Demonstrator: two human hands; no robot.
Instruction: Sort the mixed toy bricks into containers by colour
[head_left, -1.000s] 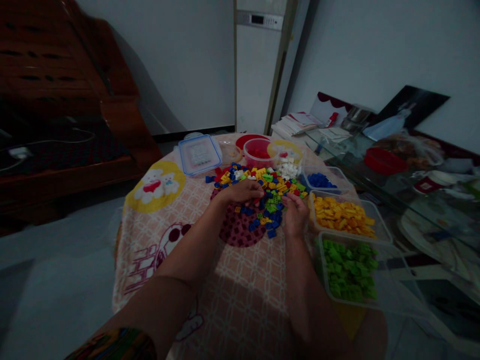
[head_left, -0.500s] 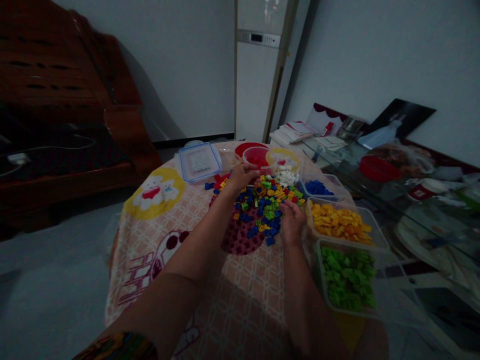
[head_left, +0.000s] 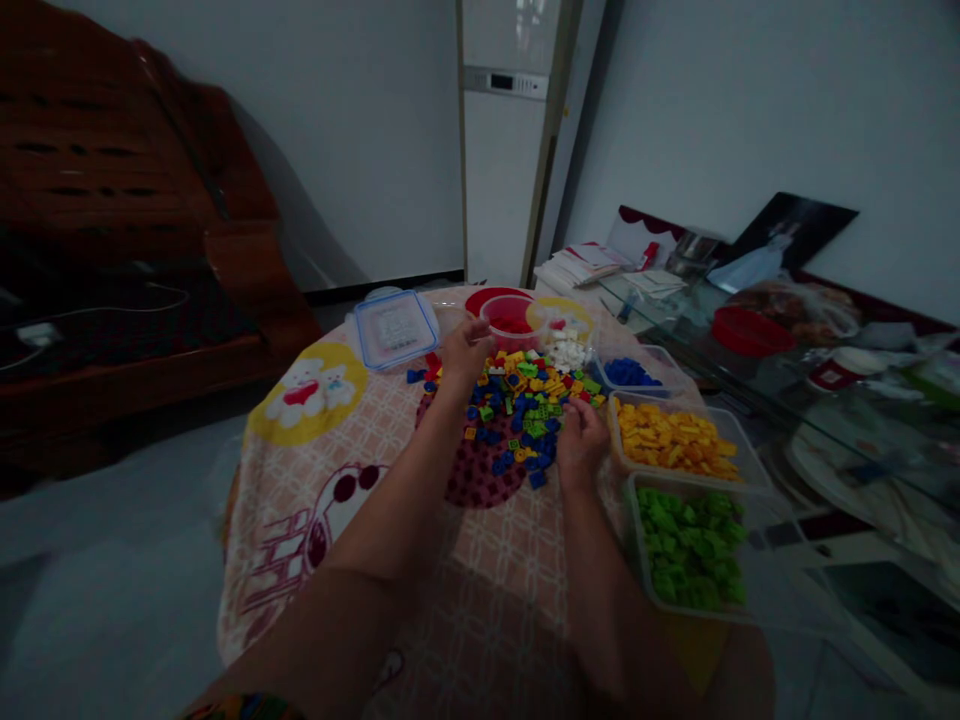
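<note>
left hand (head_left: 466, 352), fingers loosely bent, just left of bowl (head_left: 519, 342) of red blocks (head_left: 510, 326), nearer it than right hand (head_left: 585, 440). mixed block pile (head_left: 534, 385) just left of right hand, fingers curled. cannot tell whether either hand grips anything.

Dim light, pale walls (head_left: 360, 150), dark wooden bench (head_left: 240, 255), grey floor (head_left: 142, 550)

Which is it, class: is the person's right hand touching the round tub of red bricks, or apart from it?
Apart. The head view shows it: loose bricks lie across the gap between the right hand and the round tub.
</note>
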